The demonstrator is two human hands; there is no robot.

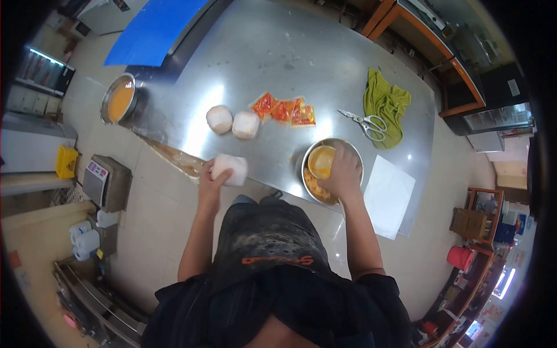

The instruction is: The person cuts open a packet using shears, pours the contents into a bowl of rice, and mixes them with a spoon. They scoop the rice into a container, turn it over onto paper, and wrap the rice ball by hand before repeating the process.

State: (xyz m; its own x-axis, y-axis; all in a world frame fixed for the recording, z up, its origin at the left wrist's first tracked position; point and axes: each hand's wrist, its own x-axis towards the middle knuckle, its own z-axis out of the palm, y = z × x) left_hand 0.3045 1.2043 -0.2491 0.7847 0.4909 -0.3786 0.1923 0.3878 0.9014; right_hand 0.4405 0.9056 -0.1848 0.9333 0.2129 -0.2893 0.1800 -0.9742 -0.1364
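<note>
My left hand is closed around a whitish rounded block that looks like a trimmed young coconut, just off the table's front edge. Two similar whitish blocks stand on the steel table beyond it. My right hand reaches into a round steel pot and grips the rim of a small bowl, its inside smeared yellow-orange. Under the small bowl, orange chunky food shows in the pot. My right fingertips are partly hidden.
Red-orange sachets lie mid-table. Scissors rest by a green cloth, and a white sheet lies right of the pot. A steel bowl of orange liquid is at the left corner. A scale stands further left.
</note>
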